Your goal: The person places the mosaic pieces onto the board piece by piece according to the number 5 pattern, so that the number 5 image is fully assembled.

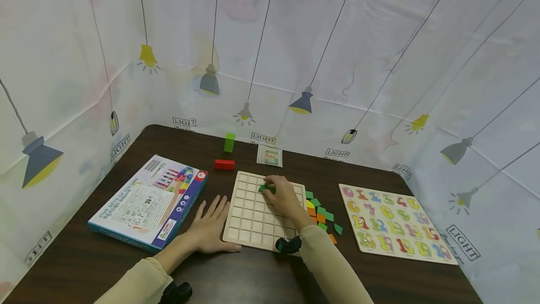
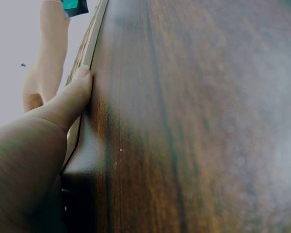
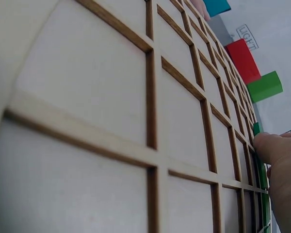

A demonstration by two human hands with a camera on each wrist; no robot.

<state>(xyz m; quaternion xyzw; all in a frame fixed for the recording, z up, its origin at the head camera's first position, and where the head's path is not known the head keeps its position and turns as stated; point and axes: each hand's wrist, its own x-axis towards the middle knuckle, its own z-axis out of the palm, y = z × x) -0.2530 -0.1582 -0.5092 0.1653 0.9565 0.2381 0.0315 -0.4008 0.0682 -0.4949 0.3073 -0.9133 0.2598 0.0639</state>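
A pale wooden grid board lies on the dark table, its square cells divided by raised strips. Over its far part, my right hand pinches a small green tile between thumb and fingers; the fingers hide part of it. In the right wrist view, the thumb presses at the green tile's near end, with more green along the far cells. My left hand rests on the table with fingers spread, beside the board's left edge. Its thumb touches the board's near side in the left wrist view.
Green, orange and yellow pieces lie loose right of the board. A number puzzle board sits farther right, a flat box at left. Behind are a red block, a green block and a pattern card.
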